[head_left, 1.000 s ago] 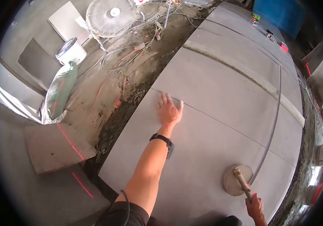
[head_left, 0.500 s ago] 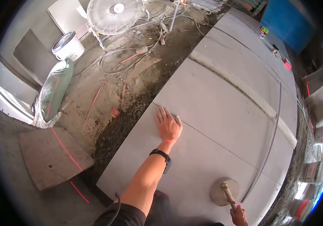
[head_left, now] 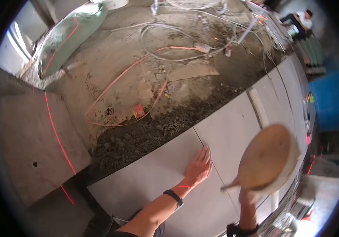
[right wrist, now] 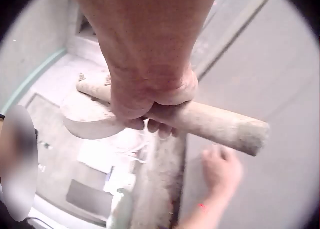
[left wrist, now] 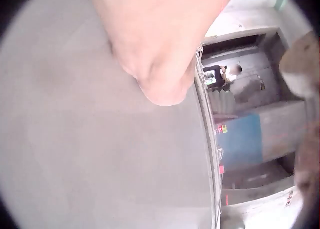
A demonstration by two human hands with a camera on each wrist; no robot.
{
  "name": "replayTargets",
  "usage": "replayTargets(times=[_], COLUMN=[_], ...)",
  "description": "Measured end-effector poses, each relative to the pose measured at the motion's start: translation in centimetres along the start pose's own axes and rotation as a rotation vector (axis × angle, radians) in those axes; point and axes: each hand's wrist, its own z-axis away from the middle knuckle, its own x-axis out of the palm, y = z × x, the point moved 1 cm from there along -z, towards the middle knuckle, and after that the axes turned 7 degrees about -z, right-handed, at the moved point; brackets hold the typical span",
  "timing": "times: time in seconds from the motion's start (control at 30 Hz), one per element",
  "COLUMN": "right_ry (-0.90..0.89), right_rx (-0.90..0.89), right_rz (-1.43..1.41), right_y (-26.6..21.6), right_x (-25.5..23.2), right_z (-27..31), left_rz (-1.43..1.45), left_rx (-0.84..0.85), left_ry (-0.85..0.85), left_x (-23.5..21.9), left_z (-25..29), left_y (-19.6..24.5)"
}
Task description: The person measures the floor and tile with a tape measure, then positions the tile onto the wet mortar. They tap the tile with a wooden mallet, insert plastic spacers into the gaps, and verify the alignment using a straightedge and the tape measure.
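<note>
My left hand [head_left: 200, 168] lies flat on a large grey tile [head_left: 145, 189], its fingertips right at the joint [head_left: 218, 172] with the neighbouring tile. In the left wrist view the back of this hand [left wrist: 160, 64] hangs over the grey surface. My right hand [head_left: 247, 196] grips the handle of a round wooden tamper [head_left: 268, 158], raised with its broad disc face toward the head camera. Curled fingers wrap the thick handle [right wrist: 220, 124] in the right wrist view, where bolts show on the disc's back. The tamper hides part of the tiles behind it.
Dark loose mortar [head_left: 149, 142] borders the tiles, with a red packet [head_left: 138, 111] and an orange cord [head_left: 118, 85] beyond. A pale bar [head_left: 258, 106] lies across the tiles. A holed slab [head_left: 43, 146], a green sack [head_left: 70, 43] and a blue panel [head_left: 329, 98] stand around; a person [head_left: 301, 21] sits far back.
The tamper has risen from the tile, its disc tipped up toward the camera. My left hand stays flat near the joint. The head view has swung left and down.
</note>
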Motion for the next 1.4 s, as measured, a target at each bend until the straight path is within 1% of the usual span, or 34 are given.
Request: replayTargets(times=[0.07,0.1,0.13,0.17,0.23,0.27,0.3,0.37,0.4,0.43,0.47,0.53,0.57,0.6,0.63,0.7,0.73,0.77,0.83,0.9,0.97,1.03,1.07,1.1,1.13,1.17,1.2,1.23,1.27,1.3,1.33,1.37,1.4], right_ry=[-0.038,-0.109,-0.028,-0.125,-0.265,-0.332,-0.344,-0.320,-0.286,-0.289,-0.292,-0.340,-0.423,-0.486,-0.493,-0.529,-0.525,-0.644,-0.763,-0.515,-0.535,-0.625,-0.627,-0.590,-0.541,-0.530,-0.391,-0.247,-0.279,-0.266,-0.253,-0.190,-0.126], right_rx=[-0.098,-0.140,-0.217,-0.231,-0.269,-0.298,-0.287,-0.255,-0.273,-0.222,-0.170,-0.039,0.035,0.128,0.131,-0.067,-0.054,-0.171,-0.283,-0.019,0.037,0.078,0.082,0.045,0.001,-0.008,-0.025,-0.036,-0.190,-0.268,-0.346,-0.351,-0.325], right_rz=[-0.158,-0.242,-0.303,-0.390,-0.437,-0.449,-0.450,-0.275,-0.076,-0.063,-0.050,-0.214,-0.223,-0.221,-0.212,-0.128,-0.120,-0.129,-0.144,-0.126,-0.112,-0.155,-0.156,-0.250,-0.344,-0.345,-0.309,-0.271,-0.248,-0.266,-0.284,-0.347,-0.330], right_y=[-1.6,-2.1,-10.7,-12.1,-17.6,-19.2,-19.3,-18.3,-14.9,-10.4,-5.7,-2.3,-1.9,-1.2,-2.2,-5.7,-6.7,-7.8,-7.2,-4.1,-0.8,-0.3,-0.3,-0.5,-1.5,-2.7,-5.6,-7.4,-8.0,-9.4,-10.9,-12.9,-13.3], right_x=[3.5,5.5,14.3,17.0,22.5,24.7,26.8,29.9,30.5,31.7,32.9,34.8,35.4,35.2,35.5,36.1,36.1,36.4,36.5,35.6,35.3,35.0,35.0,35.0,34.9,34.4,34.0,33.4,31.8,29.7,27.6,25.3,22.4], right_z=[-11.3,-16.9,-17.2,-20.4,-24.0,-25.1,-26.1,-26.9,-26.7,-25.1,-23.5,-21.7,-22.7,-22.9,-23.0,-23.7,-24.7,-26.5,-27.0,-24.5,-22.5,-22.6,-22.2,-22.0,-21.8,-21.9,-21.7,-21.6,-22.6,-22.9,-23.3,-22.5,-21.3], left_rz=[0.057,0.095,0.070,0.079,0.104,0.104,0.094,0.097,0.083,0.069,0.039,0.087,0.070,0.054,0.037,0.062,0.129,0.134,0.109,0.134,0.134,0.162,0.120,0.077,0.097,0.117,0.079,0.026,-0.027,0.090,0.105,0.146,0.129], left_rx=[-0.071,-0.102,-0.127,-0.147,-0.276,-0.288,-0.325,-0.376,-0.365,-0.353,-0.334,-0.357,-0.353,-0.350,-0.347,-0.378,-0.363,-0.358,-0.374,-0.366,-0.360,-0.341,-0.289,-0.228,-0.214,-0.200,-0.064,0.022,0.109,0.155,0.180,0.155,0.111], left_ry=[0.006,0.017,-0.015,-0.018,-0.030,-0.035,-0.059,-0.103,-0.142,-0.174,-0.173,-0.148,-0.121,-0.093,-0.066,-0.080,-0.132,-0.140,-0.110,-0.150,-0.145,-0.181,-0.226,-0.264,-0.263,-0.261,-0.302,-0.311,-0.315,-0.298,-0.315,-0.196,-0.202], left_x=[0.0,0.0,-0.4,-0.8,-1.3,-1.2,-0.9,-0.7,-0.9,-0.8,0.2,-0.4,-0.1,0.1,0.4,0.8,-0.1,-0.3,-0.2,0.1,0.1,0.1,0.1,0.3,0.8,1.3,0.9,-0.1,-1.1,-0.8,-1.9,-1.7,-3.1], left_z=[0.1,-0.2,-0.6,-0.9,-1.3,-1.4,-1.4,-1.3,-1.2,-1.2,-0.7,-0.8,-0.6,-0.6,-0.5,-0.7,-0.8,-0.9,-1.0,-0.5,-0.8,-0.4,-0.4,-0.6,-0.9,-1.2,-2.0,-2.6,-3.3,-3.8,-4.6,-4.9,-5.9], left_y=[0.2,0.2,-0.2,-0.1,-0.4,-0.3,-0.2,-0.1,-0.1,-0.3,0.0,-0.1,-0.1,-0.1,-0.2,0.2,-0.1,-0.2,-0.2,0.1,-0.3,-0.8,-0.9,-1.0,-1.2,-1.3,-2.7,-4.3,-5.9,-7.3,-8.7,-9.8,-11.1])
